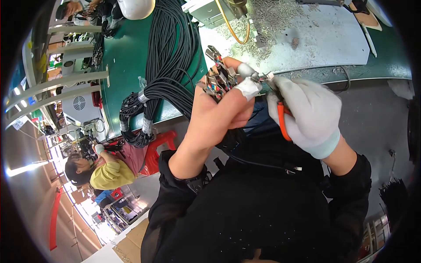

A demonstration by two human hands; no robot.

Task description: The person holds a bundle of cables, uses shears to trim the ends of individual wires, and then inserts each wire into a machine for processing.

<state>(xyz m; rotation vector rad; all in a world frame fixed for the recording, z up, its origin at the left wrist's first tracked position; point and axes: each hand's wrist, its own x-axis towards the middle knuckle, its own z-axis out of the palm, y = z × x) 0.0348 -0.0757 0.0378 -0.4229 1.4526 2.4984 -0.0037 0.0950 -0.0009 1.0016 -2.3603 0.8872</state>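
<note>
Fingers [232, 64] of the left hand [212, 111], seen in the head view, curl closed around a bunch of cable ends [222, 79], with the thumb and forefinger tips drawn together at the front. White tape [249, 89] wraps the thumb, and the forefinger's tip is covered in white too. On the right hand [309, 114], a white glove covers fingers folded around a pair of pliers [282, 122] with orange handles. The pliers' nose meets the left fingertips just above the lap; what it grips there is too small to tell. Metal plugs and bits of coloured wire show in the left fist, and black cables [171, 52] run from it to a thick bundle on the green table [127, 57]. Beyond the hands, small metal pieces [274, 26] lie scattered over a white board [344, 41], near a grey machine [213, 14]. At left, a co-worker in yellow [112, 176] sits near a red stool [153, 154].
</note>
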